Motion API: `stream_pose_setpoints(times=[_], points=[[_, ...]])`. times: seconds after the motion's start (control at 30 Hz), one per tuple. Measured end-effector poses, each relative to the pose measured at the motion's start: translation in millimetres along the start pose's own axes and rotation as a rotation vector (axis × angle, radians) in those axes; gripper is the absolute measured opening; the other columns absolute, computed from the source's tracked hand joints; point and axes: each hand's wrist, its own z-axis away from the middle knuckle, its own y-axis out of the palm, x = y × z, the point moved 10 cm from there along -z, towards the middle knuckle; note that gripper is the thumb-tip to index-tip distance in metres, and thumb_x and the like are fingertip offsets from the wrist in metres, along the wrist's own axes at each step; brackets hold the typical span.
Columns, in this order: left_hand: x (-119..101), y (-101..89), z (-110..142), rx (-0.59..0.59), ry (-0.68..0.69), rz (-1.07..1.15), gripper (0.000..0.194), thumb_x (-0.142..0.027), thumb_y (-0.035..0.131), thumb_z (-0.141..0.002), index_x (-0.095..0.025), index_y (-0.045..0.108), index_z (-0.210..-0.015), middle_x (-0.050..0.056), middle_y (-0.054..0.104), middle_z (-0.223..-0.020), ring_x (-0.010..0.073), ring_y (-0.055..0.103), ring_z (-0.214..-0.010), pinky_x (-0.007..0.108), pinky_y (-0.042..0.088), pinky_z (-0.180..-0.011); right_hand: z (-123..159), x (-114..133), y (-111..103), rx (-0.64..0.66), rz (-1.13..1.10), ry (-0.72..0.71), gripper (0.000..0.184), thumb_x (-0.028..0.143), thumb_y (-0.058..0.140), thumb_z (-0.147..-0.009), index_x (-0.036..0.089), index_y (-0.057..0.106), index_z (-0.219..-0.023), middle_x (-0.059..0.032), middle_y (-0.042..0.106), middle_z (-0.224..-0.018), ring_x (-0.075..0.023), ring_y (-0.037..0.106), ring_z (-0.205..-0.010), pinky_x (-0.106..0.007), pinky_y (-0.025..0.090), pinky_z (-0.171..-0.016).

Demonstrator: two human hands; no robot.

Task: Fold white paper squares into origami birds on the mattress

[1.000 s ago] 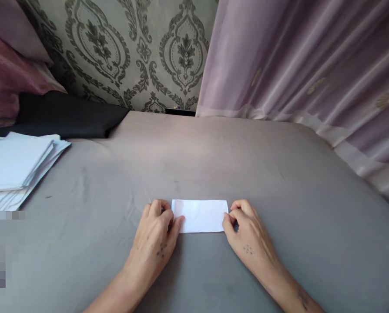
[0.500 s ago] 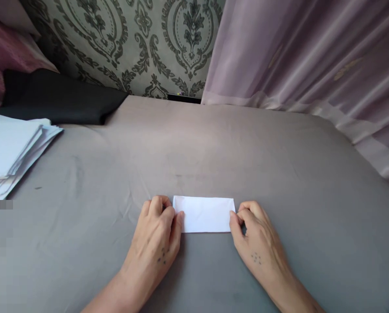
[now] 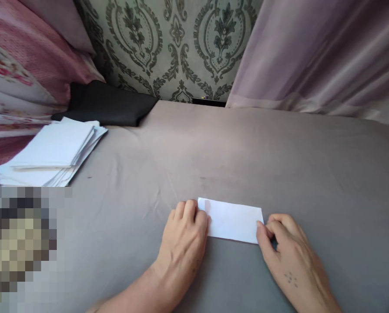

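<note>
And here we are at the near side of the grey cloth-covered surface (image 3: 246, 161), both hands on one narrow oblong of white paper (image 3: 233, 221)! The left hand (image 3: 186, 239) has the left end, fingers curled in around the edge, most of its thumb hidden behind the knuckles. Across on the other side, the right hand (image 3: 289, 250) pinches the right end, thumb laid over the top face, fingers bent beneath and behind. So it's a two-ended grip, the strip held out nearly flat between them and running slightly downhill to the right. Whether it rests on the cloth or hovers just off it, I can't tell, and the number of layers is anyone's guess. The step in hand looks like steadying and squaring the piece by its ends. From here, I'd say the next move calls for even pressure from both sides, edges kept in line, no tugging that might crease or skew it. Well apart to the left sits a stack of white sheets (image 3: 54, 145), untouched by either hand, with a black folded piece (image 3: 106, 104) just behind.
</note>
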Motion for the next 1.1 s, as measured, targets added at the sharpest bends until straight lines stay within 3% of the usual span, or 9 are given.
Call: stream_pose_setpoints(times=[0.3,0.63,0.77,0.9,0.97,1.1], points=[[13.5,-13.0,0.1,-0.055,-0.124,0.265,0.023,-0.020,0.038,-0.096,-0.018,0.048,-0.076,0.008,0.046,-0.091,0.0205,0.043,-0.080,0.040,0.045,-0.071,-0.7,1.8,-0.4,-0.009,-0.013,-0.040,0.034,0.046,0.035,-0.093,0.024,0.042,-0.068,-0.0049,0.053,-0.081,-0.0190,0.053,-0.068,-0.033,0.040,-0.061],[14.6,-10.2,-2.3,-0.056,-0.107,0.161,0.027,-0.025,0.038,-0.097,-0.018,0.046,-0.072,0.008,0.048,-0.091,0.0206,0.042,-0.077,0.039,0.043,-0.070,1.3,1.1,0.3,0.022,-0.011,0.024,0.031,0.043,0.037,-0.094,0.023,0.041,-0.070,-0.0047,0.053,-0.083,-0.0197,0.054,-0.073,-0.032,0.041,-0.062],[13.2,-14.0,-1.8,-0.088,-0.074,0.131,0.022,-0.026,0.040,-0.096,-0.019,0.043,-0.075,0.006,0.046,-0.084,0.0198,0.041,-0.072,0.036,0.040,-0.066,1.8,0.7,-9.6,-0.048,-0.087,0.065,0.020,0.041,0.046,-0.092,0.022,0.047,-0.085,-0.0066,0.055,-0.094,-0.0163,0.055,-0.069,-0.029,0.044,-0.060],[10.0,-14.7,-4.7,-0.097,-0.044,0.079,0.010,-0.020,0.040,-0.095,-0.017,0.048,-0.088,0.009,0.050,-0.091,0.0223,0.044,-0.078,0.036,0.041,-0.068,2.4,22.8,-12.7,-0.052,-0.187,-0.164,0.017,0.021,0.040,-0.095,0.022,0.055,-0.102,-0.0074,0.058,-0.102,-0.0177,0.060,-0.087,-0.029,0.048,-0.074],[-0.6,-10.9,-7.3,-0.053,0.062,0.046,0.015,-0.013,0.036,-0.094,-0.017,0.051,-0.095,0.010,0.054,-0.100,0.0238,0.046,-0.084,0.038,0.042,-0.073,4.2,34.0,-12.3,-0.006,-0.194,-0.283,0.026,0.012,0.037,-0.093,0.023,0.060,-0.097,-0.0061,0.061,-0.097,-0.0182,0.059,-0.091,-0.030,0.047,-0.078],[-17.5,-4.6,-7.6,0.025,0.259,0.050,0.027,-0.004,0.032,-0.092,-0.017,0.055,-0.097,0.009,0.059,-0.102,0.0222,0.049,-0.087,0.035,0.045,-0.077,6.6,42.3,-20.3,0.094,-0.196,-0.381,0.037,0.001,0.035,-0.087,0.022,0.064,-0.096,-0.0055,0.064,-0.099,-0.0174,0.059,-0.093,-0.029,0.048,-0.079]])
